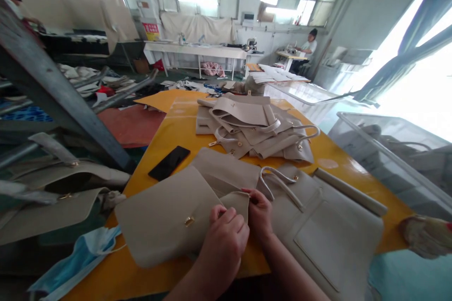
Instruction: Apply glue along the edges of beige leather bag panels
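Beige bag (158,216), just one, is pinched by left hand (229,237) and right hand (260,212) near one phone (169,163).

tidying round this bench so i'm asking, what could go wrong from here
The blue face mask overhangs the left edge of the yellow table, so a nudge could drop it.

The black smartphone lies near that edge, beside the beige bag; shifting the bag might push it off.
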Demonstrator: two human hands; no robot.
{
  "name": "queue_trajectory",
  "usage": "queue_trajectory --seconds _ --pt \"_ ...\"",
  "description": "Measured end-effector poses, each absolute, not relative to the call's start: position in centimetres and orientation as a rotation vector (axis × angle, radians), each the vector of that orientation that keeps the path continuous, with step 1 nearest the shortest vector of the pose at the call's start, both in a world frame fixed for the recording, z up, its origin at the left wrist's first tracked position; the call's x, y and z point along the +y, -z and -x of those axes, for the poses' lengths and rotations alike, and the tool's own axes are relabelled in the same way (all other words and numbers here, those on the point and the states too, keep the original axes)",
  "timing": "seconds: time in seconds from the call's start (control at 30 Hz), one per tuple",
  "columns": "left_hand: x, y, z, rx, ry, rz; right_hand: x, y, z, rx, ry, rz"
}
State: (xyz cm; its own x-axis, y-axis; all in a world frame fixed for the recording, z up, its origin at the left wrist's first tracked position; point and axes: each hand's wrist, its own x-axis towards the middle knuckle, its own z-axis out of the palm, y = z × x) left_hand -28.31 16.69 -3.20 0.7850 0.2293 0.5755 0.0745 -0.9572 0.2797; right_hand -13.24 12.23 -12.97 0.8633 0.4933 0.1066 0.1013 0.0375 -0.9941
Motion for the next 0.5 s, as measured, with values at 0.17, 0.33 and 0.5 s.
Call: queue_trajectory --seconds 0.17,0.33,0.5 --pt "16.7 3.0 27.8 0.212 -0.915 -2.716 12.3 12.2 13.2 -0.346 -0.478 1.410" --pt "16.4 3.4 27.5 0.224 -0.910 -2.708 12.0 11.5 13.1 -0.319 -0.529 1.361" --pt "16.9 2.8 27.5 0.217 -0.937 -2.755 12.3 11.7 13.2 -0.396 -0.502 1.421"
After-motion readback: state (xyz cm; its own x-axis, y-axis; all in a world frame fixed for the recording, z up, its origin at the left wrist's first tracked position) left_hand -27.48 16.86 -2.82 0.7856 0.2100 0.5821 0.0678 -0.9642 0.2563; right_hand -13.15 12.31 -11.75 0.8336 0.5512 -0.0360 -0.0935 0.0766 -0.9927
